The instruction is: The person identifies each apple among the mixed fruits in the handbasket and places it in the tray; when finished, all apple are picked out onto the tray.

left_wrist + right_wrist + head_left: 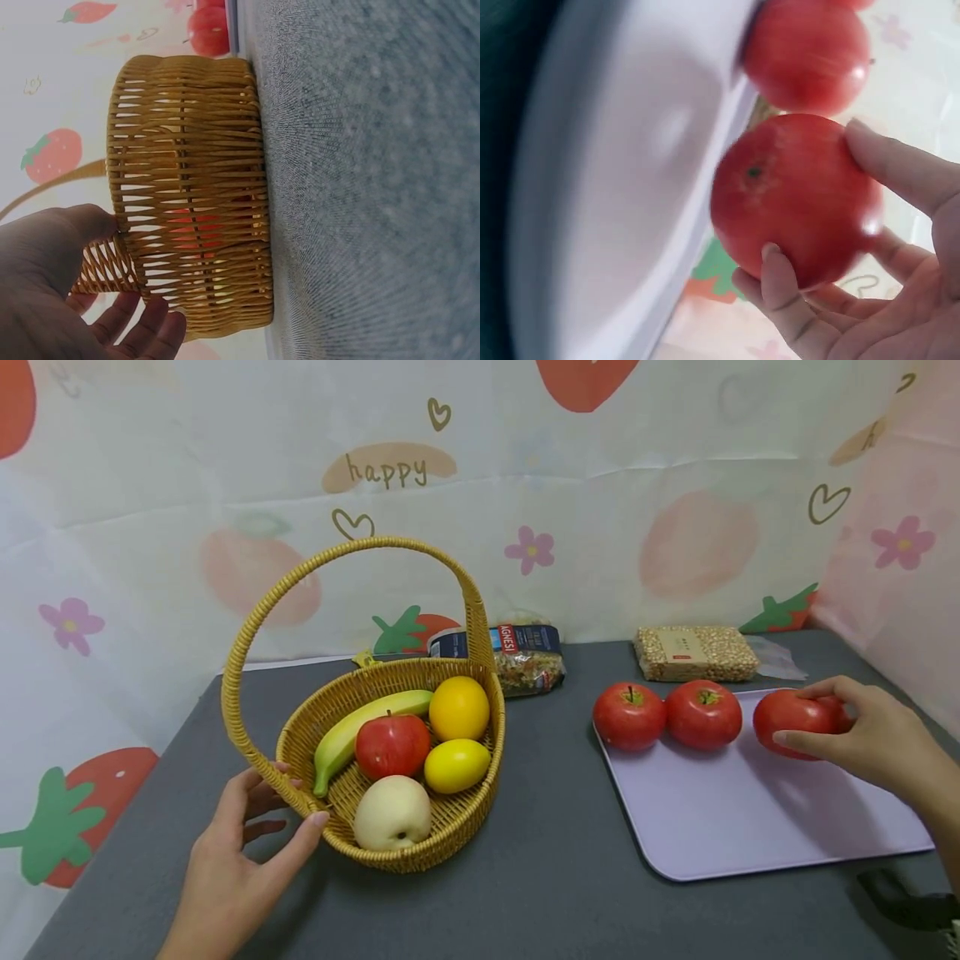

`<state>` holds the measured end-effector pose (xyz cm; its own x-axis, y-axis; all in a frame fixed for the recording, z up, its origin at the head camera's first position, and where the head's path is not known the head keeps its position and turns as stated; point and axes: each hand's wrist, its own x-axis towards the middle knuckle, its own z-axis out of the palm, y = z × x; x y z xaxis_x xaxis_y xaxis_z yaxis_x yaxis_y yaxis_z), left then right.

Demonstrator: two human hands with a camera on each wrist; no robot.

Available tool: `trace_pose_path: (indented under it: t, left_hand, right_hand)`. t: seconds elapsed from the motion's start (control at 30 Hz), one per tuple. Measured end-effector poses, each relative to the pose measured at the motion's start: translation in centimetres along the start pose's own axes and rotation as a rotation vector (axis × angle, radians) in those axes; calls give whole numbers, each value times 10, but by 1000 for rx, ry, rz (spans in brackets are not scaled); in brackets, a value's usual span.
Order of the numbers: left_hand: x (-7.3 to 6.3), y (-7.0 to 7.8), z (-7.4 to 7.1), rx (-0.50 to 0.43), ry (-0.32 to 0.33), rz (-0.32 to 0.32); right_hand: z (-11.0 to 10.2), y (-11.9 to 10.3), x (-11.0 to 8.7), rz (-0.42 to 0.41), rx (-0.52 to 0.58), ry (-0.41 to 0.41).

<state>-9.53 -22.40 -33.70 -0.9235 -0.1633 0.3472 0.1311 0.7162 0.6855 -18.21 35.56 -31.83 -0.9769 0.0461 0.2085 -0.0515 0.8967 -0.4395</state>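
The golden woven basket (450,846), its wickerwork wall full of narrow gaps, stands upright on the left of the grey table (566,785), its tall arched handle (382,542) rising over the open top. The left hand (243,852) grips its left rim near the foot of that handle. Inside I can see a greenish-yellow banana (367,731), a red apple (393,747), an orange (459,708), a lemon (457,767) and, nearest, a pale pear (392,814). Over on the right, a plump, glossy red tomato (789,725) sits between the thumb and fingers of the right hand (877,735), over the far part of the lilac tray (757,835); whether it touches the tray, I can't tell.
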Motion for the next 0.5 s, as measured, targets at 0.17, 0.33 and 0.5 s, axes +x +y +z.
trace_pose_path:
  t: [0.17, 0.33, 0.5]
  left_hand:
    - [-1, -1, 0, -3, 10, 22]
    - [-1, -2, 0, 1, 18, 31]
    - [-1, -2, 0, 1, 12, 18]
  right_hand:
    - [5, 3, 1, -10, -25, -28]
    - [9, 3, 1, -30, -38, -19]
    - [9, 2, 1, -38, -41, -32]
